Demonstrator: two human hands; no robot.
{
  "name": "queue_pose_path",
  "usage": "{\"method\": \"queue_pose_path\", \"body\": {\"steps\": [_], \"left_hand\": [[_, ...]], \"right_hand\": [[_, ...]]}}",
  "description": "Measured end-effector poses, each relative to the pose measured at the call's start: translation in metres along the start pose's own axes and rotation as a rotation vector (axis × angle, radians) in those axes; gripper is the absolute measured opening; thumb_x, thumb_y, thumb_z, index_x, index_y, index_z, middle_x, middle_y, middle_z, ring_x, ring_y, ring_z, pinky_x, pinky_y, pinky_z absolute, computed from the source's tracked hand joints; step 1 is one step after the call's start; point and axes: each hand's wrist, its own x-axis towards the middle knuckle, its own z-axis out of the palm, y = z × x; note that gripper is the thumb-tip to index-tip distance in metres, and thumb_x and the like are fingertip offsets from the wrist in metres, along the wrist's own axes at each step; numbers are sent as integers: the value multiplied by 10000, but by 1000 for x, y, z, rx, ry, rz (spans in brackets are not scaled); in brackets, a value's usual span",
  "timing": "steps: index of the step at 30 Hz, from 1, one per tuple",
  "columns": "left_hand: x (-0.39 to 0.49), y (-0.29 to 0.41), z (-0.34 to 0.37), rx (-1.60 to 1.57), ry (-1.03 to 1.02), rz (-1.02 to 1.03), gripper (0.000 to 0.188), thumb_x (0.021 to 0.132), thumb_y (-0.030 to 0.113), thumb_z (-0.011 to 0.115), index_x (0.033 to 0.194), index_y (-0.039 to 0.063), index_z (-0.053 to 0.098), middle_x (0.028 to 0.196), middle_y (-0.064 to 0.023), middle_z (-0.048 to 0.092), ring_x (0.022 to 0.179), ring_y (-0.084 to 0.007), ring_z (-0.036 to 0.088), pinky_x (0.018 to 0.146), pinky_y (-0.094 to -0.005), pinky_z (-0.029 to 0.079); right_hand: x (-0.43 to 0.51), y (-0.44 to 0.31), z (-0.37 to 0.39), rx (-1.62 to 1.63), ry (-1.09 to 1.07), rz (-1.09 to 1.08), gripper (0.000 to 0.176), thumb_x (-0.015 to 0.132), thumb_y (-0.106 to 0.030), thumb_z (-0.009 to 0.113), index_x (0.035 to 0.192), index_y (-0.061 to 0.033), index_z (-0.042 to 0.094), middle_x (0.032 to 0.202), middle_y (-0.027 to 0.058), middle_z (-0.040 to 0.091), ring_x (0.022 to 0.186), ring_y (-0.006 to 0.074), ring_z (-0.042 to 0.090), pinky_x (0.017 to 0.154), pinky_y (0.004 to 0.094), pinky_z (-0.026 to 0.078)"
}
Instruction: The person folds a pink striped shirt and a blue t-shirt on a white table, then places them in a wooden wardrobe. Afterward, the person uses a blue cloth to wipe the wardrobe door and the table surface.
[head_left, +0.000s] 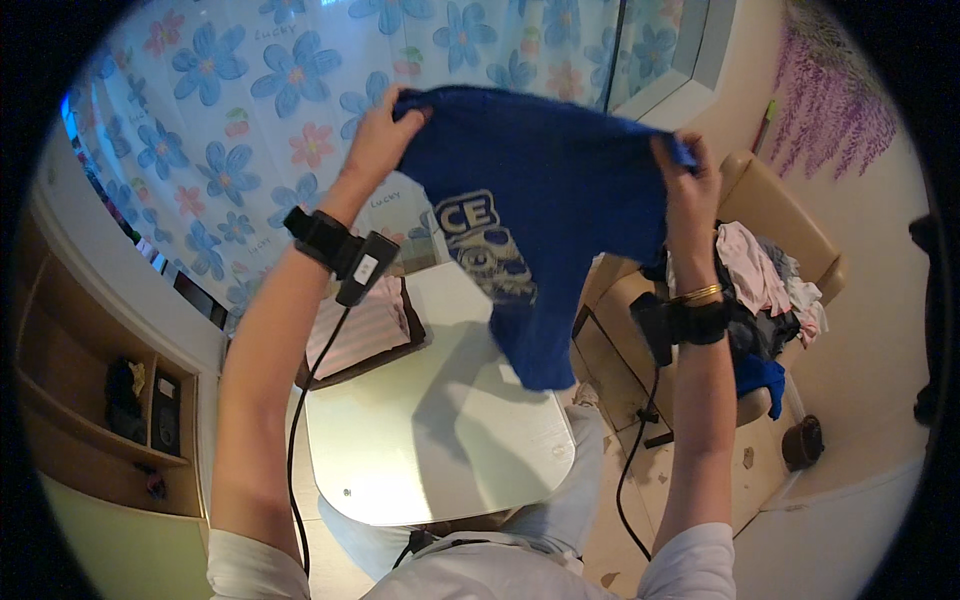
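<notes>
A blue garment (555, 180) with a pale printed design hangs stretched between my two hands, above the far part of a white table (367, 450). My left hand (386, 139) pinches its upper left corner between thumb and fingers. At the upper right, my right hand (688, 172) grips the other corner, the cloth bunched in its fingers. The lower end of the garment dangles loose over the table's right side, its shadow falling on the tabletop. Folded striped pink-and-white cloth (360, 326) lies on dark brown cloth (416, 322) at the table's far left.
To the right, a tan chair (817, 247) bears a heap of clothes (757, 285). A brown pot or basket (802, 442) stands on the floor by the wall. Wooden shelves (82, 360) are at the left, and a flowered curtain (285, 150) hangs behind the table. Cables (295, 450) trail from both wrist devices.
</notes>
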Motion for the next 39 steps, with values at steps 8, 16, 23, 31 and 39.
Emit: {"method": "queue_pose_path", "body": {"steps": [8, 16, 23, 31, 39], "left_hand": [[-109, -38, -100, 130, -288, -49, 139, 806, 45, 529, 944, 36, 514, 906, -63, 560, 867, -161, 525, 789, -284, 411], [-327, -117, -146, 849, -779, -106, 226, 721, -6, 501, 900, 110, 576, 1024, -94, 537, 1017, -304, 497, 861, -412, 400], [-383, -124, -64, 434, -858, -231, 171, 739, 66, 568, 909, 77, 577, 917, -131, 558, 896, -336, 537, 776, -397, 451], [-426, -85, 51, 362, -783, -331, 313, 749, 242, 671, 960, 76, 511, 946, -105, 492, 914, -295, 507, 759, -394, 438], [-431, -86, 57, 460, -697, -344, 255, 756, 180, 654, 937, 69, 512, 937, -94, 500, 904, -268, 511, 736, -386, 439]], "right_hand": [[-88, -60, 41, 128, -701, 48, 263, 669, 4, 590, 906, -76, 511, 827, 6, 539, 741, 111, 527, 633, 256, 433], [-324, -35, 161, 385, -1356, 209, 238, 773, -202, 649, 898, -43, 524, 856, 114, 572, 796, 278, 582, 678, 359, 449], [-349, 87, 114, -84, -1122, 295, 148, 763, -206, 605, 832, -74, 605, 818, 103, 609, 800, 287, 584, 713, 390, 472], [-316, 198, -1, -1074, -643, 566, 247, 765, -240, 634, 915, -62, 552, 921, 149, 582, 899, 332, 560, 752, 433, 459], [-314, 205, -7, -1116, -716, 798, 247, 775, -218, 610, 955, -63, 541, 966, 156, 620, 924, 345, 588, 770, 473, 437]]}}
